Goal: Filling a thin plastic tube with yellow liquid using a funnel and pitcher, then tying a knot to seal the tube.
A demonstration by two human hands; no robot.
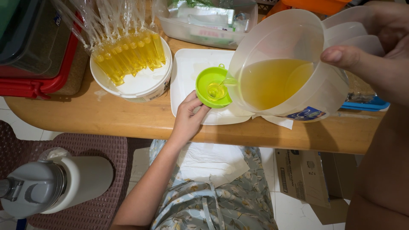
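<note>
On table: one jug (294,64) in right hand (375,55); one funnel (213,87) in left hand (187,119)

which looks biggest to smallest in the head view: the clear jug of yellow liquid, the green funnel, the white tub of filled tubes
1. clear jug, though it is nearest the camera
2. white tub
3. green funnel, plainly smallest

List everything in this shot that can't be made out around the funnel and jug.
- What the green funnel drains into: hidden in the head view by the funnel itself and the left hand gripping below it.
- Right hand: cut off by the top and right edges; its fingers hide the handle of the jug.
- Jug label: partly turned away, too small to tell.
- Filled tubes in the tub: their tops run past the top edge.
</note>
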